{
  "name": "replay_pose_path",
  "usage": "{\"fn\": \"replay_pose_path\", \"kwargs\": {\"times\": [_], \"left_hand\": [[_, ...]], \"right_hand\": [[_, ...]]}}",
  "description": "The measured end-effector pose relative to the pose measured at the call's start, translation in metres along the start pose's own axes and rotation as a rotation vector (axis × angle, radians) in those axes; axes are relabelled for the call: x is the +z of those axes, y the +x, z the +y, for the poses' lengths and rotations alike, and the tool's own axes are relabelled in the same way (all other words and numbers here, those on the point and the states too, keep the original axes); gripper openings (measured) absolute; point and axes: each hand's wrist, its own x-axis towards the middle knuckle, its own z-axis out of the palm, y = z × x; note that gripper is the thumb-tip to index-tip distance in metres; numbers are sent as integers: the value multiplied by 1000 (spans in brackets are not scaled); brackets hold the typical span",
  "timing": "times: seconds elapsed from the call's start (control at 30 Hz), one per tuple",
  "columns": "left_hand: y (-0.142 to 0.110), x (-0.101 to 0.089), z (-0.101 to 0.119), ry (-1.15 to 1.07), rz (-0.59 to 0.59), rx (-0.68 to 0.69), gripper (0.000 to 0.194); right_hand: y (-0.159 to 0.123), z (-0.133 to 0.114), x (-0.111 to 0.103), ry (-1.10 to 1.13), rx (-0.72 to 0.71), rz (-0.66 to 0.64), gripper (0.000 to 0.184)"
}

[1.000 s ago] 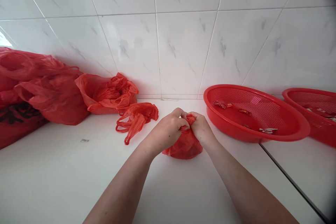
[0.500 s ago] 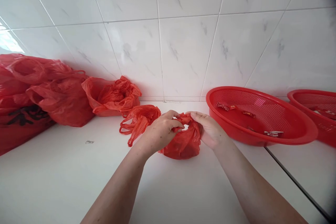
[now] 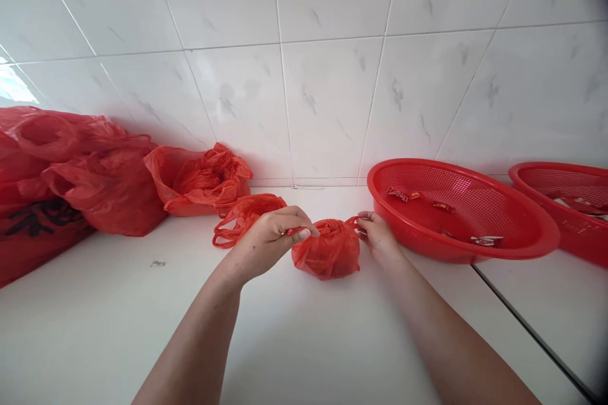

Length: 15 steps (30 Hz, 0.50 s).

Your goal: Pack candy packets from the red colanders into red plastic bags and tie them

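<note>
We find the small red bag (image 3: 327, 256) on the desk (image 3: 304, 342), between the two hands, rounded out and gathered at the top; its contents cannot be made out. We note the left hand (image 3: 278, 234) at its upper left, thumb and forefinger pressed together on a thin red end of the plastic. We observe the right hand (image 3: 379, 237) on the opposite side, its fingers loosely curled and part open, a handle loop of the bag caught at the fingertips. We record the crumpled red bag (image 3: 247, 210) just behind the left hand, and, near the right hand, the red basket (image 3: 408, 231), with a few wrapped pieces (image 3: 444, 207) lying inside
</note>
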Motion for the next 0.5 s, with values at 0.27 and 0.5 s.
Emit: {"fn": "replay_pose_path", "kwargs": {"times": [0.27, 0.5], "left_hand": [[-15, 8, -59, 23, -176, -301, 108], [-19, 67, -74, -252, -37, -248, 101]], "right_hand": [[-18, -1, -40, 41, 49, -523, 72], [-68, -15, -7, -350, 34, -918, 64]]}}
